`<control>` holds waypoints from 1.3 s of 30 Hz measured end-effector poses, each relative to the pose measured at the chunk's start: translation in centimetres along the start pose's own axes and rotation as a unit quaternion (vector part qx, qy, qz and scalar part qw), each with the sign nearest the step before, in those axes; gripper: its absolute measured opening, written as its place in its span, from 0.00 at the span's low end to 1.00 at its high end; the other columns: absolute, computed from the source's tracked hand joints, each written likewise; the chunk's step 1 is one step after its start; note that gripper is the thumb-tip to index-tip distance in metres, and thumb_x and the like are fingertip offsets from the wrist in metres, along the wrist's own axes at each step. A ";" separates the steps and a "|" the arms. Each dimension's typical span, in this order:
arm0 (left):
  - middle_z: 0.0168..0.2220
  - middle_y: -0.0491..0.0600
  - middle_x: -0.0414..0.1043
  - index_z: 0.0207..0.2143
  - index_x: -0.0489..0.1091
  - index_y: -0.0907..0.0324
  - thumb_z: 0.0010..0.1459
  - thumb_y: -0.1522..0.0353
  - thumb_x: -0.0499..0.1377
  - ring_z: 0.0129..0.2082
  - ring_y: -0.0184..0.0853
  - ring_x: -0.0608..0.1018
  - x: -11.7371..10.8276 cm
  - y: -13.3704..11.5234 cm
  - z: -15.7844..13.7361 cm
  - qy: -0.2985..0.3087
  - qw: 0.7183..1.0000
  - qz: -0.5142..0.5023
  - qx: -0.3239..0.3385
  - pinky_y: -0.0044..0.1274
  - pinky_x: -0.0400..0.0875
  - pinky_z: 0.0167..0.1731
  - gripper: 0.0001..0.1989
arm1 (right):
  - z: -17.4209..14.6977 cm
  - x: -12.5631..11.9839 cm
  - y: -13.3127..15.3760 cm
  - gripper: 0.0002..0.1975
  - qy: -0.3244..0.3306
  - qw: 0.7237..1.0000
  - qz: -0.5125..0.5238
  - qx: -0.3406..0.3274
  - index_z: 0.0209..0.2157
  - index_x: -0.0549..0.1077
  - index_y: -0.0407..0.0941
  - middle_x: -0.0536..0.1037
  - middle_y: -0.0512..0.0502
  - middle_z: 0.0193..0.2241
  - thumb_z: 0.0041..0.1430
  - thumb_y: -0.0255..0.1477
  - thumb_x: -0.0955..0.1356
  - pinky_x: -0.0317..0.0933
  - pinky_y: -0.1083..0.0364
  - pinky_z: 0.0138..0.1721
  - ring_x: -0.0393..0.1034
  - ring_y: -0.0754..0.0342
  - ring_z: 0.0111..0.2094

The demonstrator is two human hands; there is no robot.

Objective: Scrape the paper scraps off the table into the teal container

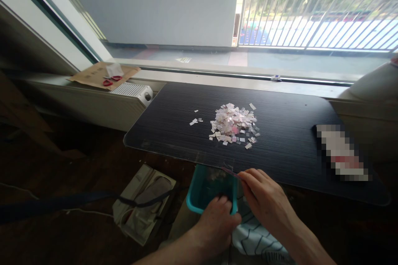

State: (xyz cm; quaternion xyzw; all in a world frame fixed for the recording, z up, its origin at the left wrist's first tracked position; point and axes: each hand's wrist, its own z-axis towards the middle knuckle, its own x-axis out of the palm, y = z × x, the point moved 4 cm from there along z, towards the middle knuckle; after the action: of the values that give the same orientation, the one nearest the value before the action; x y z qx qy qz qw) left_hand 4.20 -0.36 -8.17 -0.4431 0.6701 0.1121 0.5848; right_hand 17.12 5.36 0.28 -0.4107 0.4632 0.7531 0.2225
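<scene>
My left hand [219,218] is closed over the near rim of a teal plastic bin [192,203], its fingertips partly hidden inside. Small pale bits, too dim to name, lie toward the bin's far end. To the right, my right hand [265,194] pinches a thin pinkish strip [229,171] between thumb and forefinger. The strip's free end points left, over the bin at the table's front edge. On the dark table [168,132] beyond my hands sits a heap of small white and pale pink paper pieces [231,122]. A few loose pieces [194,121] lie left of the heap.
A pixelated, dark-edged object [342,153] lies at the table's right. On the left sill, red-handled scissors [108,81] rest on a brown envelope [93,73] near a white radiator [135,91]. An open box [144,203] with a strap across it is on the floor.
</scene>
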 end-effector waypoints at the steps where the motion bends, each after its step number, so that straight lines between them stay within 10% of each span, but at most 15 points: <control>1: 0.37 0.54 0.67 0.37 0.70 0.57 0.54 0.72 0.59 0.42 0.44 0.68 0.1 0.0 0.0 0.001 1.000 0.000 0.000 0.32 0.65 0.41 0.07 | 0.1 -0.2 -0.2 0.11 -0.002 1.000 -0.002 0.001 0.40 0.72 0.43 0.75 0.45 0.35 0.65 0.21 0.59 0.64 0.53 0.37 0.68 0.51 0.35; 7: 0.35 0.54 0.67 0.35 0.70 0.58 0.55 0.71 0.60 0.41 0.43 0.68 0.0 0.2 0.2 0.005 1.000 -0.006 0.004 0.33 0.65 0.42 0.04 | 1.0 -2.6 -4.2 0.09 -0.098 0.985 -0.114 0.087 0.40 0.73 0.45 0.76 0.45 0.35 0.66 0.27 0.61 0.61 0.54 0.36 0.71 0.50 0.36; 27: 0.35 0.53 0.67 0.36 0.72 0.58 0.54 0.71 0.60 0.40 0.44 0.68 -0.3 0.3 0.1 0.001 1.000 -0.020 -0.006 0.32 0.66 0.40 0.05 | 0.8 -3.2 -4.8 0.11 -0.036 0.994 -0.094 0.044 0.41 0.73 0.46 0.77 0.45 0.37 0.66 0.25 0.59 0.64 0.54 0.38 0.71 0.52 0.37; 39: 0.36 0.54 0.68 0.36 0.71 0.58 0.52 0.76 0.58 0.41 0.43 0.69 -0.4 0.3 0.0 -0.020 0.999 -0.026 -0.003 0.31 0.65 0.39 0.09 | -7.2 -5.8 -3.8 0.10 0.060 0.996 -0.040 0.059 0.45 0.70 0.50 0.74 0.48 0.39 0.68 0.27 0.60 0.66 0.56 0.36 0.71 0.55 0.37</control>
State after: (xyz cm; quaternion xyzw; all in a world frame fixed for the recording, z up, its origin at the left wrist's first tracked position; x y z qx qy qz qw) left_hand 3.93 -0.01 -7.97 -0.4600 0.6463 0.1080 0.5992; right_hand 26.08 1.06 1.41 -0.4594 0.5028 0.6888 0.2484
